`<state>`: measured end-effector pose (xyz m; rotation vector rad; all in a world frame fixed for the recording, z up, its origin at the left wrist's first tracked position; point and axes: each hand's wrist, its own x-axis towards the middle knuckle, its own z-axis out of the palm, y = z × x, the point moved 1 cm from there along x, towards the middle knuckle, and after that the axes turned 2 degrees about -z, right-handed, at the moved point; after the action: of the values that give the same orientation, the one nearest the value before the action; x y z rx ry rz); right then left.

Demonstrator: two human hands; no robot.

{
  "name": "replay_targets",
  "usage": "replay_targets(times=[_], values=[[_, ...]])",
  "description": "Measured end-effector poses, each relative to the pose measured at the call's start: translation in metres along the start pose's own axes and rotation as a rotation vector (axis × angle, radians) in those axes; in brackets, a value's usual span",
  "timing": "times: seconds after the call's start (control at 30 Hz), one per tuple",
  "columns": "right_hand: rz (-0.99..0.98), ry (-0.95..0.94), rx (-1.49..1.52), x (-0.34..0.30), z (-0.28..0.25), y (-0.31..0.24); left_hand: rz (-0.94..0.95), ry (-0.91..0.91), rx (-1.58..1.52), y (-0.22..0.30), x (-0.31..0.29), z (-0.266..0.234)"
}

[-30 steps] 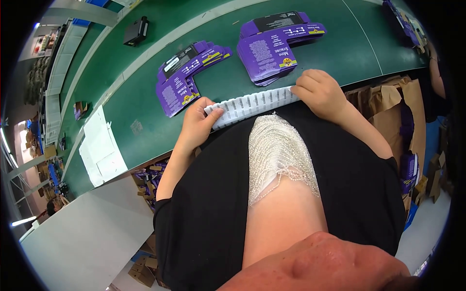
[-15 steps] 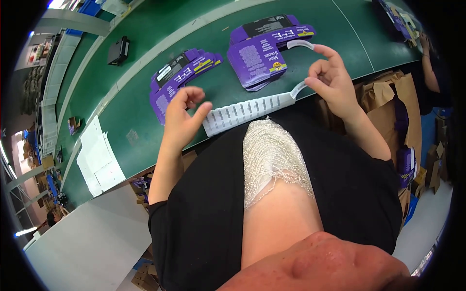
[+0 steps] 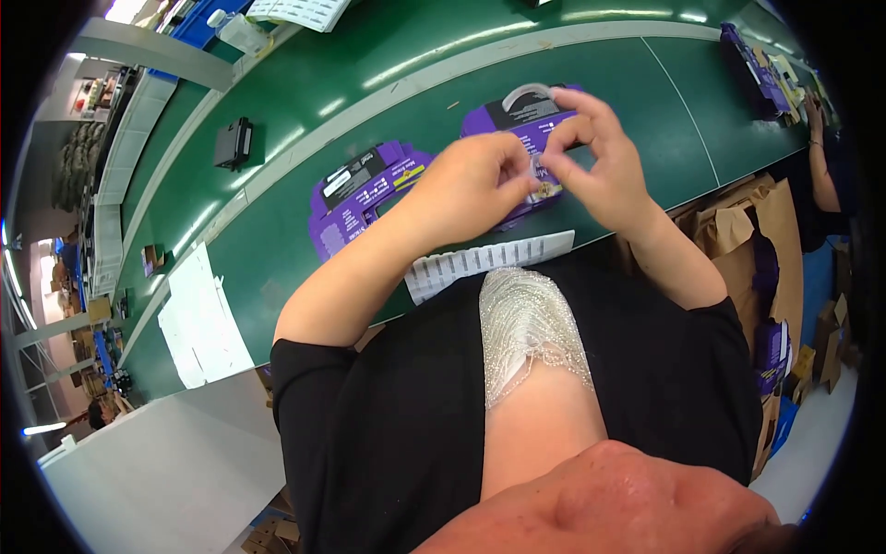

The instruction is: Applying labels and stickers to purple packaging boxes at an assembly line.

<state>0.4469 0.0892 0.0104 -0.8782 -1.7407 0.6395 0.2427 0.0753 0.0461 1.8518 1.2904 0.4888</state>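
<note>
Both my hands meet above the right-hand stack of flat purple boxes [image 3: 478,122]. My right hand [image 3: 604,162] is closed on a narrow strip of labels [image 3: 528,91], whose whitish backing curls up past the index finger. My left hand [image 3: 471,189] reaches across and pinches at the same strip, its fingertips close to the right thumb. What exactly lies between the fingertips is too small to make out. Below the hands, at the table's near edge, lies a white sheet of printed labels [image 3: 489,260]. Another stack of flat purple boxes [image 3: 346,222] is partly behind my left forearm.
The green table [image 3: 609,74] curves across the view. White papers [image 3: 203,319] lie at its left, with a black case [image 3: 233,143] farther back. A clear bottle [image 3: 240,35] stands at the far left. Brown cardboard [image 3: 784,249] is at the right, near another person's arm [image 3: 823,171].
My left hand has moved right from beside the label sheet to meet my right hand. The strip has shifted from the sheet's right end to above the purple boxes. My view has shifted slightly.
</note>
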Motion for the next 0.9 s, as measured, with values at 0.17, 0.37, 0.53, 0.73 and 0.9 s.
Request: replay_targets(times=[0.17,0.37,0.53,0.73,0.9], values=[[0.311,0.043,0.239,0.043,0.006,0.046,0.241,0.291,0.227,-0.044,0.043,-0.003],[0.476,-0.087,0.1,0.068,0.022,0.072,0.353,0.408,0.548,-0.065,0.054,0.013],[0.482,-0.207,-0.046,0.082,0.028,0.079,0.326,0.416,0.603,-0.075,0.055,0.017],[0.504,-0.244,-0.067,0.086,0.036,0.084,0.327,0.436,0.606,-0.081,0.058,0.016],[0.53,-0.247,-0.082,0.087,0.037,0.082,0.333,0.422,0.596,-0.083,0.058,0.014]])
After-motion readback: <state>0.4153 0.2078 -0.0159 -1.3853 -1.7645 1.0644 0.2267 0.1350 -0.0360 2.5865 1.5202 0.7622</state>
